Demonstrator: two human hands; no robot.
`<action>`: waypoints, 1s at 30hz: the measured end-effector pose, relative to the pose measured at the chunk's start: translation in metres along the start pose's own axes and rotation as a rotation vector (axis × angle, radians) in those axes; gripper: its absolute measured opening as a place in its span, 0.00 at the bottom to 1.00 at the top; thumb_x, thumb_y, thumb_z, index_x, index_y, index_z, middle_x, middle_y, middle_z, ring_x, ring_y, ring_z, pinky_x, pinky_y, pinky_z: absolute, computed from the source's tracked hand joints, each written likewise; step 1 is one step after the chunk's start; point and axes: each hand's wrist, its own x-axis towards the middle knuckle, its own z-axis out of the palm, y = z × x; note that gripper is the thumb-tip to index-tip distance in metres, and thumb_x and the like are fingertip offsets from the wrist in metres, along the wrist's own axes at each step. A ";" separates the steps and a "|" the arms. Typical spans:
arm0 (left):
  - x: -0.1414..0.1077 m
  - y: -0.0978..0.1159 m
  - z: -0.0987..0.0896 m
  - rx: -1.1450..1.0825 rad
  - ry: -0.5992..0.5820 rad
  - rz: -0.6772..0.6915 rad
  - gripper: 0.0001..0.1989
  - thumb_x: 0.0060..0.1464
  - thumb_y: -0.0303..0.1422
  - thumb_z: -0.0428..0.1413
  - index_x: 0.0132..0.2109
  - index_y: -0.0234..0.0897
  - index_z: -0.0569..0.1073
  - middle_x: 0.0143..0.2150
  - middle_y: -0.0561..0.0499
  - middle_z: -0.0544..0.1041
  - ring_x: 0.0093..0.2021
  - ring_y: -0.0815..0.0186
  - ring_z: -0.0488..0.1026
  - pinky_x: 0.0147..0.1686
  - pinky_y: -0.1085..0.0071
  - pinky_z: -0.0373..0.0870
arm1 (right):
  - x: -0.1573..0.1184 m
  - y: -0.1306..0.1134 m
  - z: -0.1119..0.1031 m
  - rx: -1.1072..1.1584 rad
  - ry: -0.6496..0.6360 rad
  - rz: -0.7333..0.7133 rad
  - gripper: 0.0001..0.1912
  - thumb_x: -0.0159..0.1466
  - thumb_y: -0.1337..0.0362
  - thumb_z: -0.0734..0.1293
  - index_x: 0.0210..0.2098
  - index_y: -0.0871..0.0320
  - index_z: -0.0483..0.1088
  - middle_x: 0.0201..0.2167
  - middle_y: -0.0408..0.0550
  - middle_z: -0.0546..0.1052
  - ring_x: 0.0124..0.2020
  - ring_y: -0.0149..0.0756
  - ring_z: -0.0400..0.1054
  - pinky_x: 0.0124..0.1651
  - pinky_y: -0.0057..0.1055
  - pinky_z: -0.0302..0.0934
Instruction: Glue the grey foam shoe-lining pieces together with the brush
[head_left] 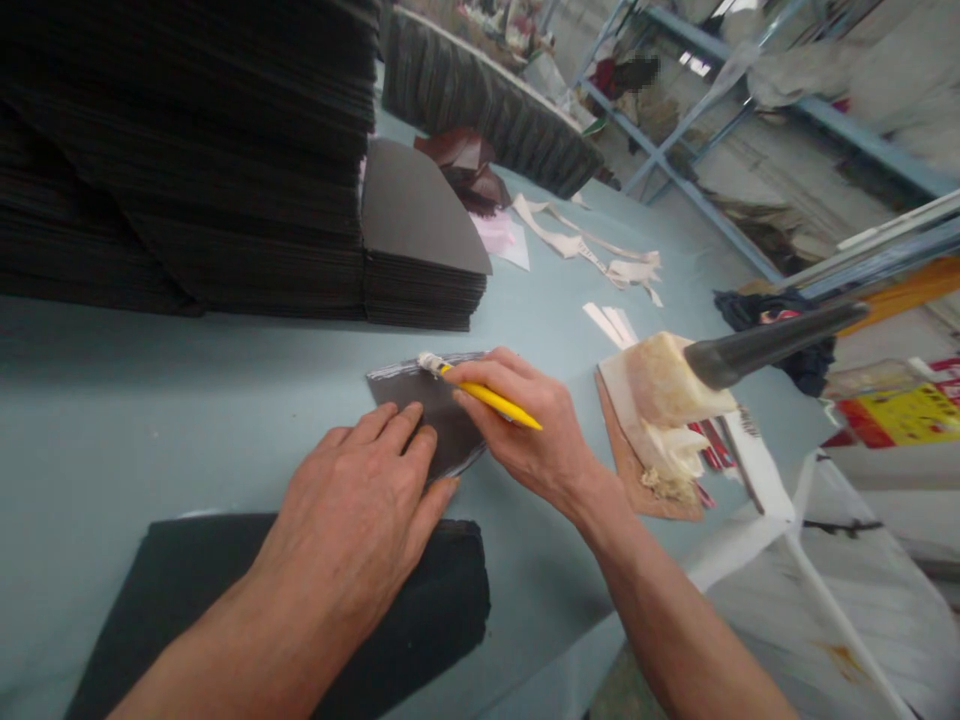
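Observation:
A small dark piece (442, 412) lies on the pale blue table, with whitish streaks along its far edge and a pale line on its near right edge. My left hand (367, 475) rests on its left part, fingers extended and slightly apart, holding nothing. Pinched in my right hand (529, 410) is a yellow-handled brush (499, 403), its whitish tip touching the streaked far edge. Nearer to me, partly under my left forearm, lies a larger black piece (439, 590).
Tall stacks of black sheets (427, 220) stand at the back left. To the right are a whitish container (660, 380) with a dark handle sticking out, on a brown sheet (622, 455), and pale strips (570, 242). Blue metal shelving (675, 170) rises behind.

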 end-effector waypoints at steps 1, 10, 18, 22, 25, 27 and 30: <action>0.000 0.000 0.000 -0.004 -0.007 0.000 0.22 0.71 0.38 0.52 0.63 0.30 0.77 0.68 0.33 0.74 0.68 0.39 0.72 0.61 0.39 0.79 | 0.000 0.001 0.000 -0.015 -0.008 -0.006 0.09 0.75 0.68 0.66 0.50 0.53 0.77 0.45 0.47 0.81 0.47 0.36 0.78 0.50 0.33 0.71; -0.002 -0.002 0.005 -0.009 0.030 0.016 0.22 0.71 0.39 0.51 0.64 0.33 0.77 0.71 0.36 0.71 0.69 0.39 0.71 0.62 0.39 0.79 | -0.009 0.022 -0.024 -0.221 0.002 0.098 0.08 0.74 0.65 0.67 0.49 0.50 0.78 0.42 0.46 0.82 0.43 0.37 0.78 0.45 0.33 0.69; -0.002 -0.001 0.005 -0.015 0.052 0.019 0.21 0.72 0.38 0.51 0.62 0.32 0.78 0.69 0.34 0.72 0.68 0.39 0.72 0.61 0.39 0.79 | -0.016 0.035 -0.032 -0.327 0.073 0.102 0.08 0.75 0.62 0.67 0.49 0.50 0.78 0.40 0.46 0.81 0.40 0.38 0.76 0.42 0.35 0.68; -0.002 -0.003 0.005 -0.030 0.059 0.019 0.20 0.71 0.36 0.51 0.61 0.32 0.78 0.69 0.34 0.72 0.68 0.38 0.72 0.60 0.38 0.79 | -0.023 0.025 -0.035 -0.212 0.186 0.140 0.08 0.74 0.64 0.67 0.50 0.50 0.78 0.42 0.47 0.81 0.40 0.37 0.76 0.44 0.37 0.70; 0.000 -0.007 0.003 -0.040 0.064 0.028 0.19 0.71 0.33 0.48 0.58 0.34 0.79 0.68 0.35 0.74 0.66 0.40 0.74 0.58 0.40 0.80 | -0.036 0.018 -0.036 -0.092 0.298 0.177 0.07 0.73 0.63 0.69 0.48 0.50 0.79 0.41 0.45 0.81 0.40 0.36 0.76 0.45 0.36 0.71; 0.001 -0.011 0.002 -0.048 0.068 0.044 0.19 0.71 0.34 0.47 0.57 0.35 0.80 0.67 0.36 0.75 0.64 0.41 0.75 0.58 0.41 0.80 | -0.048 0.014 -0.036 -0.017 0.372 0.238 0.07 0.73 0.61 0.69 0.48 0.50 0.79 0.41 0.45 0.81 0.38 0.34 0.75 0.43 0.35 0.72; 0.004 -0.016 -0.001 -0.045 0.045 0.056 0.19 0.69 0.35 0.46 0.55 0.36 0.79 0.65 0.37 0.77 0.63 0.42 0.76 0.58 0.43 0.80 | -0.068 0.009 -0.036 0.080 0.468 0.334 0.09 0.73 0.57 0.70 0.48 0.51 0.79 0.38 0.43 0.81 0.33 0.32 0.74 0.37 0.33 0.72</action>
